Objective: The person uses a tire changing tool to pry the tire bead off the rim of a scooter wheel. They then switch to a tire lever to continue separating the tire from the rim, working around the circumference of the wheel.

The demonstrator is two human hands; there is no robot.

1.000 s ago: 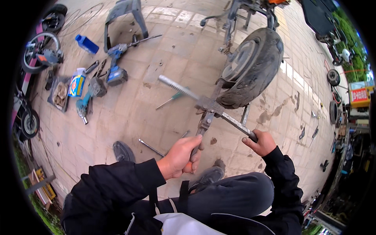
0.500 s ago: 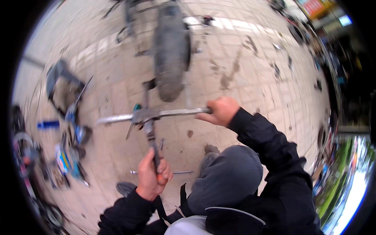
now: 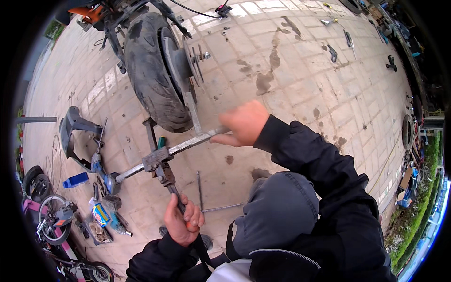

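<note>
I hold a steel toothed-bar tool (image 3: 192, 142) in front of a motorbike's black tyre (image 3: 152, 80). My left hand (image 3: 182, 220) is closed round the handle below its sliding block (image 3: 157, 160); a bit of orange shows under the fingers. My right hand (image 3: 244, 123), slightly blurred, grips the right end of the bar. Two flat arms stand out from the bar toward the wheel, one on each side of the tyre's near end. Whether they touch the rubber I cannot tell. A green-handled tool (image 3: 162, 141) lies on the paving beyond the bar.
An L-shaped wrench (image 3: 221, 207) lies by my feet. To the left are a grey plastic fairing (image 3: 75, 131), a blue box (image 3: 75, 180), a cordless tool (image 3: 99, 164) and a pink bike (image 3: 56, 230). Scattered tools (image 3: 332, 54) and a loose tyre (image 3: 408, 132) lie right.
The view has shifted. The bar, nearly level before, now slants up to the right, and its arms sit on either side of the tyre. Both hands keep their grip.
</note>
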